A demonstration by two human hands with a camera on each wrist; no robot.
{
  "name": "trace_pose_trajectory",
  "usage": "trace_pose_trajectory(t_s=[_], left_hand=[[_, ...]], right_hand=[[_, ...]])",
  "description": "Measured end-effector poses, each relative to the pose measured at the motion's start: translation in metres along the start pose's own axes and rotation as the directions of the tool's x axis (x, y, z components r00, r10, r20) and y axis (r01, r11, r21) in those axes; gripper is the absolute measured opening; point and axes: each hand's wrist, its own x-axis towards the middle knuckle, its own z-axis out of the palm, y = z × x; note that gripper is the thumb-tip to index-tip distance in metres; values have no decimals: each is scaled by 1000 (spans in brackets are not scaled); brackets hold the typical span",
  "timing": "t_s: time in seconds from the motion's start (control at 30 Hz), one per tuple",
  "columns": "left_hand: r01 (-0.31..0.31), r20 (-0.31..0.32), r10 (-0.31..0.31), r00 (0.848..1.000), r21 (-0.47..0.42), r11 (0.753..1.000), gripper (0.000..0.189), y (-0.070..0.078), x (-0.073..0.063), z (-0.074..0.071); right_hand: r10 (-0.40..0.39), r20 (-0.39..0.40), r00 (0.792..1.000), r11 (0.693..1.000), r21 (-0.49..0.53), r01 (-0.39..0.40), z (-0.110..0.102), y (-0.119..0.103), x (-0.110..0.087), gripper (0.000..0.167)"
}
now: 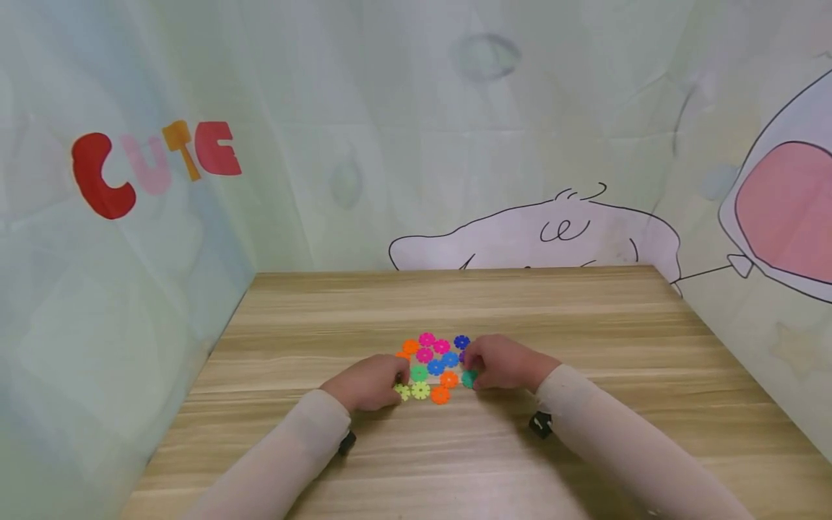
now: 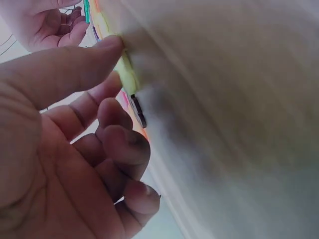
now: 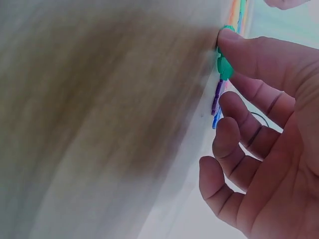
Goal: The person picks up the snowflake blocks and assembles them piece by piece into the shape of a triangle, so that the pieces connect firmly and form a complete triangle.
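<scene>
Pinch grips on both sides

Left hand (image 1: 369, 383) pinches a pale yellow disc (image 1: 402, 392) between thumb and forefinger; right hand (image 1: 503, 362) pinches a teal disc (image 1: 469, 379), lying right of the yellow one and slightly farther off. Both are round, without a long axis, and roughly flat on the table (image 1: 455, 462). Between them, an orange disc (image 1: 449, 379) sits nearer the right hand.

Wood-grain table (image 1: 455, 300); pale fabric backdrop (image 1: 364, 87) behind (cartoon balloon (image 1: 789, 209) at right).
</scene>
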Motion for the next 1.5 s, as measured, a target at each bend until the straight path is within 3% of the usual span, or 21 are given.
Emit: trace_pose_trajectory(t_s=[0.27, 0.4, 0.6, 0.77, 0.93, 1.17, 1.27, 1.5], left_hand=[[3, -28, -2, 1000, 12, 1000, 31, 3, -2, -1], [10, -36, -10, 999, 3, 1000, 30, 4, -5, -2], [0, -97, -14, 995, -146, 989, 25, 11, -15, -11], [-87, -197, 21, 980, -333, 939, 22, 26, -22, -28], [-216, -292, 76, 953, -484, 848, 23, 40, -26, -38], [-317, -425, 48, 904, -589, 743, 24, 54, -31, -41], [-344, -472, 27, 881, -600, 722, 25, 58, -33, -40], [-432, -578, 42, 815, -559, 707, 26, 66, -38, -37]], right_hand=[[18, -4, 1000, 1000, 19, -18, 1, 2, -3, 29], [7, -1, 1000, 996, 87, -7, 0, 1, -7, 29], [-39, -59, 998, 971, 232, 52, -4, -9, -20, 27], [-132, -179, 975, 910, 367, 191, -14, -24, -29, 27], [-166, -233, 958, 830, 491, 263, -28, -41, -39, 34], [-168, -316, 934, 778, 539, 322, -41, -56, -42, 34], [-174, -343, 923, 764, 545, 346, -44, -59, -45, 32], [-164, -387, 907, 759, 538, 367, -45, -66, -53, 31]])
